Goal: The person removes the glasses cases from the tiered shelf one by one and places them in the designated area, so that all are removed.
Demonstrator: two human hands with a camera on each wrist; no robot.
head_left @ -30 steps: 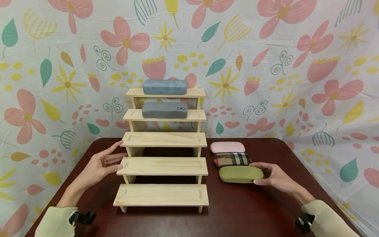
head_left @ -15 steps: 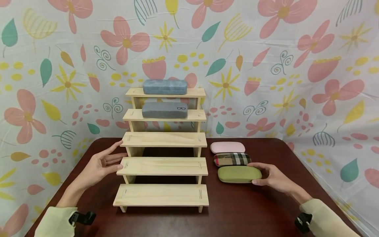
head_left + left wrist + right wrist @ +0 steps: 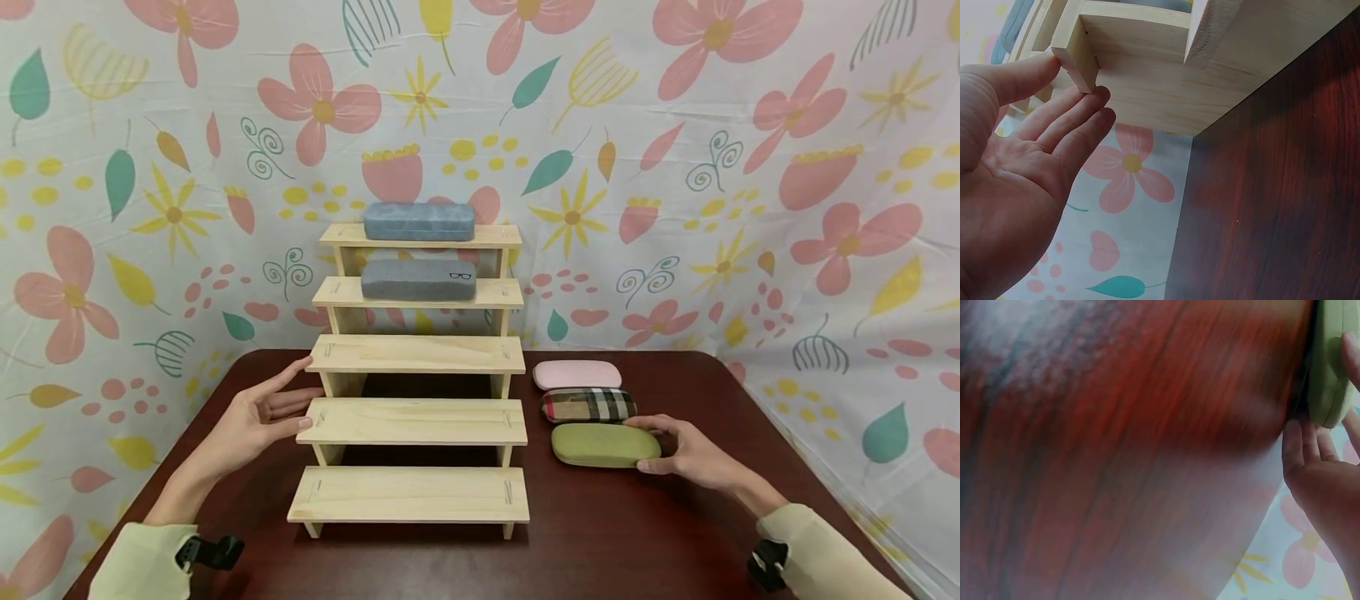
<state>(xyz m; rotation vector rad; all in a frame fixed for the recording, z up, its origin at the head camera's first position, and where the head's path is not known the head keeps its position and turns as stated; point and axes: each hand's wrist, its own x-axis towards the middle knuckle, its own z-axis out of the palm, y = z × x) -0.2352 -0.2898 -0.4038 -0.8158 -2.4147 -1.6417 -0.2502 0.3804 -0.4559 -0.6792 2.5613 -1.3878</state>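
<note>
A wooden step shelf [image 3: 420,421] with five tiers stands on the dark red table. My left hand [image 3: 247,421] is at its left side, fingers nearly straight, tips touching the board ends; the left wrist view has the thumb and fingertips at one board's end. To the shelf's right, my right hand [image 3: 697,450] grips the right end of a green glasses case [image 3: 603,445], thumb in front and fingers behind. In the right wrist view the green case [image 3: 1330,369] is partly cut off at the frame edge. Directly behind it lie a plaid glasses case [image 3: 588,405] and a pink one [image 3: 577,374].
A blue glasses case [image 3: 418,222] sits on the top tier, and a grey case [image 3: 417,280] with a small glasses print on the tier below. Behind the table [image 3: 637,533] hangs a flower-patterned cloth [image 3: 480,100].
My right hand has shifted the green case slightly left and then a little toward the front. The left hand keeps its place at the shelf.
</note>
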